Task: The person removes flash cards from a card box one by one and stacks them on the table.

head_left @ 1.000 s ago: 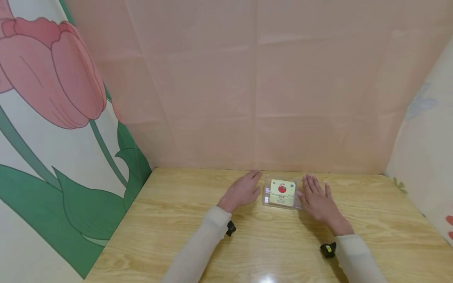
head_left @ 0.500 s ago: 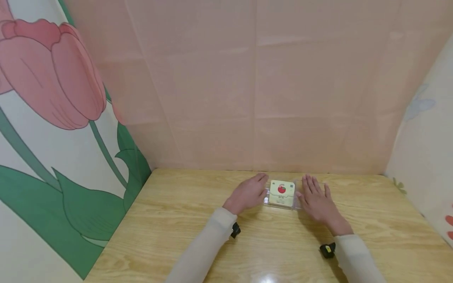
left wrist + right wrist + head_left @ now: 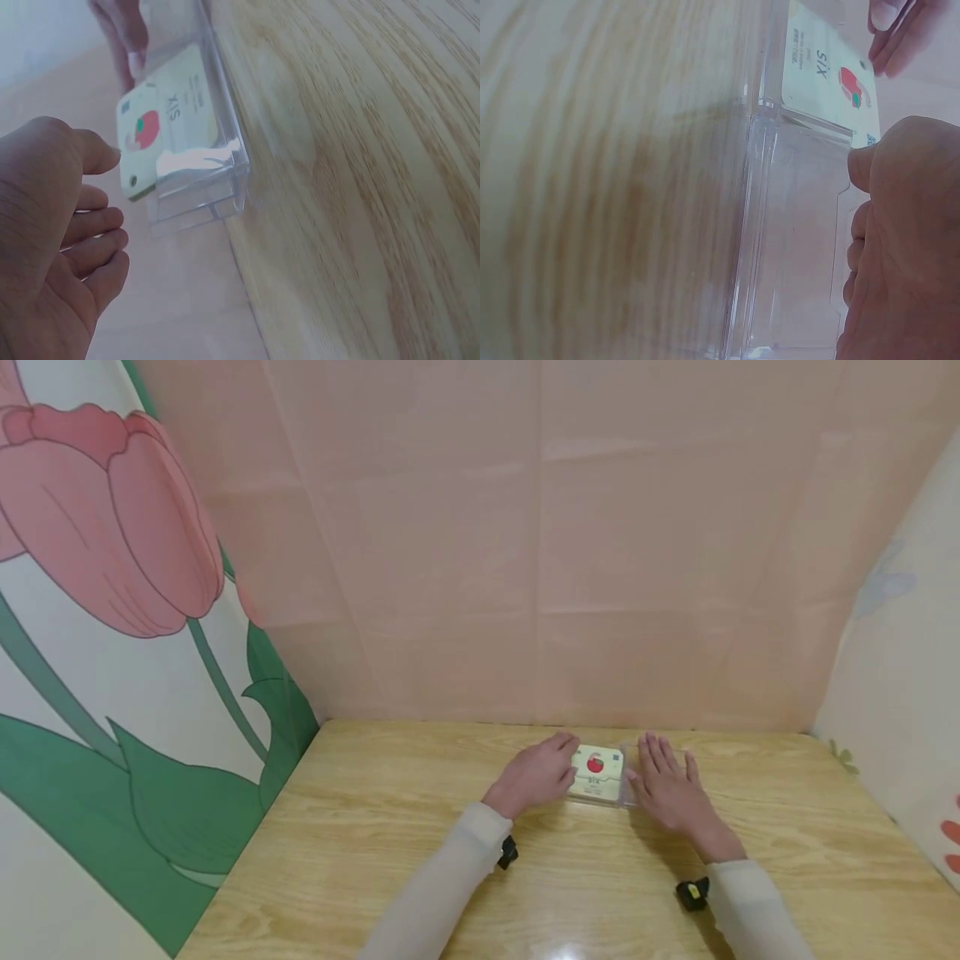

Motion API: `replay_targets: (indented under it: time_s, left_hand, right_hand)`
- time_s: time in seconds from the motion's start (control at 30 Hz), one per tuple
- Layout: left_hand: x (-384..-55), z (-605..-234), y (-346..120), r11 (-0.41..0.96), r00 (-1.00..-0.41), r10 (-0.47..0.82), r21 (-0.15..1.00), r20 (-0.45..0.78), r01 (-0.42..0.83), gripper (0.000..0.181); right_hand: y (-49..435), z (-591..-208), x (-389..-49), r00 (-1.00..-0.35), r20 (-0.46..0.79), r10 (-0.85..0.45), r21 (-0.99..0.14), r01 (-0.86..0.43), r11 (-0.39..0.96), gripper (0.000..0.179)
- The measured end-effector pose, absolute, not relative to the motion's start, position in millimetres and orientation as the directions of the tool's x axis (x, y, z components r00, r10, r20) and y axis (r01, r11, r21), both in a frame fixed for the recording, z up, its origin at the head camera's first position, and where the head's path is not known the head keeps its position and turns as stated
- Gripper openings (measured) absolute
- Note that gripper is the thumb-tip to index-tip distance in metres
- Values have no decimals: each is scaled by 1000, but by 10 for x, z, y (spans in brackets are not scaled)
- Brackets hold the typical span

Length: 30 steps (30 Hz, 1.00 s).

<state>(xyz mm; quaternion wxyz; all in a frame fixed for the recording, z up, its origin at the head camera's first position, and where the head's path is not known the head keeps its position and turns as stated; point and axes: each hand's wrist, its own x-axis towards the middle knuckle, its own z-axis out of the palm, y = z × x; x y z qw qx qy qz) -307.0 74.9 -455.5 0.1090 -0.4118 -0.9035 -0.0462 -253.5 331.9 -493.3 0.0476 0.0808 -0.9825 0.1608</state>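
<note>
Cards [image 3: 603, 774]: lay at the left half of the clear case [image 3: 206, 199] on the counter [image 3: 540, 902], a red fruit and "SIX" facing up, between your two hands.
Left hand [image 3: 534, 774]: you had it at the cards' left edge, fingers loosely bent, thumb apart from them; touch could not be told.
Right hand [image 3: 672, 793]: you laid it over the case's right half, fingers straight.

A screened-off corner, whether in a home or a studio cannot be told: 1 wood-grain bench [image 3: 360, 843] stands against a creased pink backdrop [image 3: 420, 543], between a tulip-printed left wall [image 3: 45, 902] and a pale, decorated right wall [image 3: 892, 693].
</note>
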Motion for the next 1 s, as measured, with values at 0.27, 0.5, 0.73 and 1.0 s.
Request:
replay_targets:
  time_s: [0.27, 0.5, 0.73, 1.0]
  left_hand:
    - [-3080, -4624, 851, 667, -640, 730, -48, 238, 743, 52]
    - [-3099, -4639, 907, 678, -645, 720, -60, 255, 733, 50]
    - [-3123, -4651, 945, 687, -648, 712, -78, 269, 722, 48]
    - [-3154, -4675, 961, 710, -668, 690, -82, 280, 699, 50]
  right_hand:
    - [3328, -4938, -2548, -982, 116, -146, -326, -176, 929, 75]
    - [3340, -4945, -2576, -982, 120, -148, -322, -180, 930, 74]
    - [3356, -4942, -2610, -981, 121, -151, -325, -183, 928, 74]
    - [3376, -4935, -2642, -979, 135, -153, -311, -188, 932, 73]
